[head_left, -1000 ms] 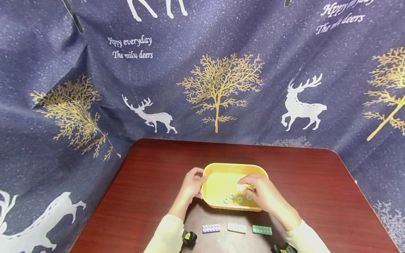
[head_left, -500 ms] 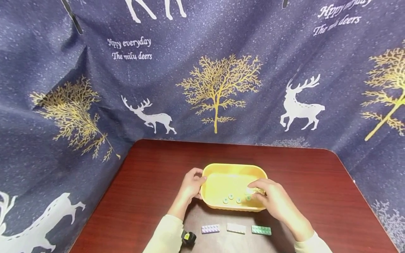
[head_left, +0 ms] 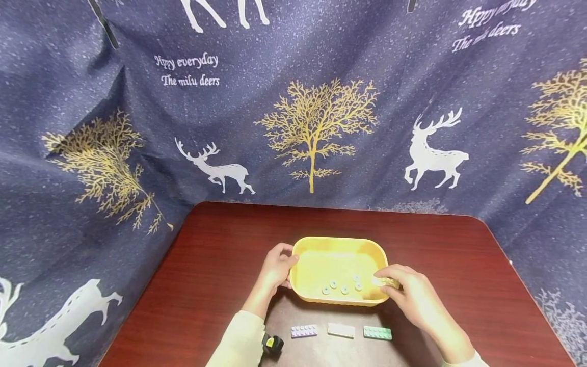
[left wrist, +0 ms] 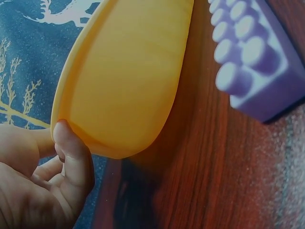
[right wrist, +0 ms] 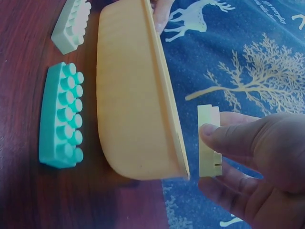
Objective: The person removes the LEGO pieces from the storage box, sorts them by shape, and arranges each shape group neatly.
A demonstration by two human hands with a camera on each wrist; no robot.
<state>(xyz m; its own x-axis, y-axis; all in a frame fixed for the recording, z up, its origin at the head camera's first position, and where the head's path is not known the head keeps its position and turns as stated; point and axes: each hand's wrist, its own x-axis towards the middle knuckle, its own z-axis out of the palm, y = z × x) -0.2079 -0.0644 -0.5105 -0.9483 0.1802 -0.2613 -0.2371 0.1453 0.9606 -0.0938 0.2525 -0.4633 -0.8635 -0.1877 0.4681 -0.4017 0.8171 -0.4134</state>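
Observation:
A yellow plastic tub (head_left: 338, 301) stands on the table. My left hand (head_left: 275, 269) pinches its left rim, the thumb lapping over the edge in the left wrist view. At the tub's right end, my right hand (head_left: 411, 290) holds a pale yellow toy building brick (right wrist: 206, 160) between thumb and fingers. In the right wrist view that brick is upright and just outside the rim. Several small pale rounds (head_left: 344, 290) with dark centres lie on the tub floor. Bricks in purple (head_left: 304, 331), white (head_left: 341, 330) and green (head_left: 377, 333) form a row in front of the tub.
The red-brown wooden table (head_left: 229, 239) reaches to a dark blue cloth (head_left: 293, 46) printed with deer and trees, hung behind and at the sides. Near me, a greyish surface (head_left: 316, 354) lies under the bricks. A black wrist device (head_left: 273, 344) sits by my left sleeve.
My right hand has moved right with the yellow brick, from over the tub to its right rim, uncovering another small round. The left hand keeps its place on the rim.

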